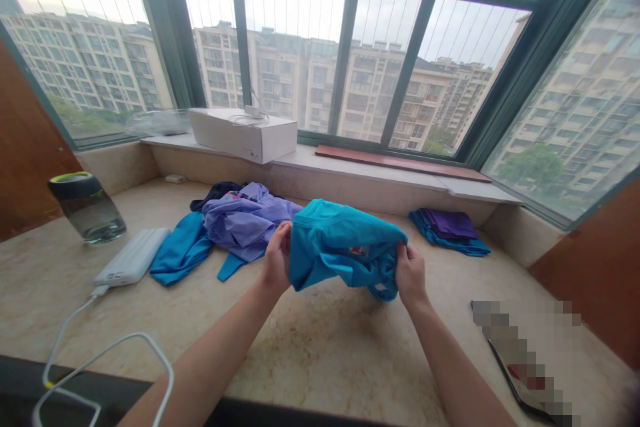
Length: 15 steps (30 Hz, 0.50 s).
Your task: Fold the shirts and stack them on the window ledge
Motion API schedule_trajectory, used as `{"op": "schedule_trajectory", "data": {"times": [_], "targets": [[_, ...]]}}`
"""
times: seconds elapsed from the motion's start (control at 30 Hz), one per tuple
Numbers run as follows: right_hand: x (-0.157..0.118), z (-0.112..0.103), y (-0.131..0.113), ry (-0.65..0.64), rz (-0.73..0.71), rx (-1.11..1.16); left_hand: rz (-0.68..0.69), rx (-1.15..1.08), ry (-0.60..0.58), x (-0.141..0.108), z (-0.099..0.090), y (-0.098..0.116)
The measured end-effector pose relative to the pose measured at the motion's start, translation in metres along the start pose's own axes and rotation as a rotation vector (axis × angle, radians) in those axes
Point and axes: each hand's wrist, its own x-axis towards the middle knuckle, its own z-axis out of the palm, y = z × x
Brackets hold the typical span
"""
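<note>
Bare forearms reach forward from near edge, angled inward. Left hand [278, 259] and right hand [411, 273] raised over beige marble-patterned desk [310, 353], fingers pinching opposite sides of turquoise fabric garment [345, 240], held between them. Beyond: crumpled lavender cloth [245, 220], white cardboard box [243, 133].

On your left, a bottle [93, 210] stands near a white power bank [133, 257]; a white box [243, 133] sits on the windowsill [305, 159].
</note>
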Motion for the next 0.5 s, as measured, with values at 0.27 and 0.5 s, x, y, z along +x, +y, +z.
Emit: {"op": "schedule_trajectory", "data": {"times": [0.27,0.5], "targets": [[0.003,-0.006,0.005,0.023,-0.005,0.337,0.016,-0.107,-0.279,-0.014,0.017,-0.016],[-0.031,0.008,-0.017,-0.675,0.076,0.629,0.044,0.277,-0.611,-0.04,0.025,-0.034]]}}
